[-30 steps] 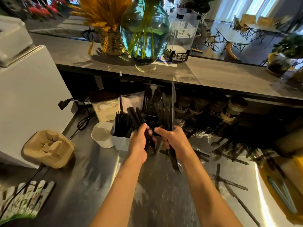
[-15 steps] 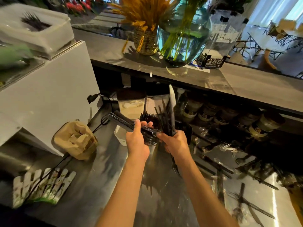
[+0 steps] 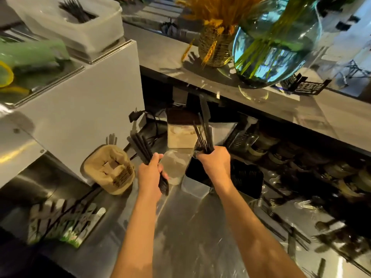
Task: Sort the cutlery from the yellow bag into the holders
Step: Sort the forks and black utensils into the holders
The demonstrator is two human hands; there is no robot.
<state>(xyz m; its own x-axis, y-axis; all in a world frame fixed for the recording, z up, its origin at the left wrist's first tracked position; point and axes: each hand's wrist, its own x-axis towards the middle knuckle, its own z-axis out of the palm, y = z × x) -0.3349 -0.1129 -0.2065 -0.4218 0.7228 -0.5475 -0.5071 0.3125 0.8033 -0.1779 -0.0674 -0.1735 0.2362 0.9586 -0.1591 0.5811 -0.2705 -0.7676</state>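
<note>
My left hand grips a bundle of black plastic cutlery that slants up to the left. My right hand grips a second bundle of black cutlery, held upright above the white holder. A black holder stands just right of the white one. A small white cup sits between my hands. More black cutlery lies scattered on the steel counter at the right. The yellow bag is out of view.
A cardboard cup carrier sits left of my hands beside a white cabinet. On top of it a white box holds black cutlery. A glass vase stands on the upper shelf. Jars line the back.
The view has swung left and down. My hands have moved apart, the left bundle going left and the right bundle staying over the white holder.
</note>
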